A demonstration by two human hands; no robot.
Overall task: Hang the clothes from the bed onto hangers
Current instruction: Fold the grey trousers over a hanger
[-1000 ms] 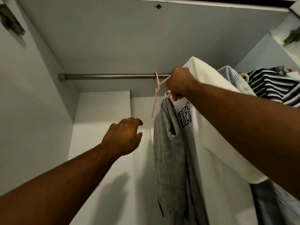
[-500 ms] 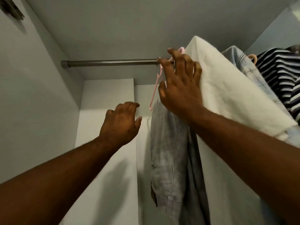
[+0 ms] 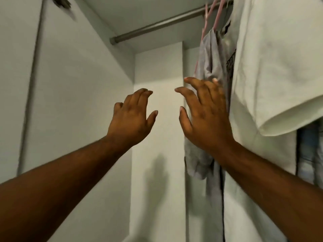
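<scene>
Inside a white wardrobe, a grey shirt hangs from a pink hanger on the metal rail. To its right hangs a large white T-shirt with dark lettering. My right hand is raised with fingers spread, in front of the grey shirt's lower part, holding nothing. Left of it, my left hand is lifted in the free space of the wardrobe, fingers loosely bent and empty.
The wardrobe's left wall and back panel enclose the space. A blue garment hangs behind the white T-shirt at the far right. The rail's left part carries nothing.
My right hand let go of the hanger hook at the rail and dropped down beside the grey shirt. The view swung left and down; the left hand stayed raised and empty.
</scene>
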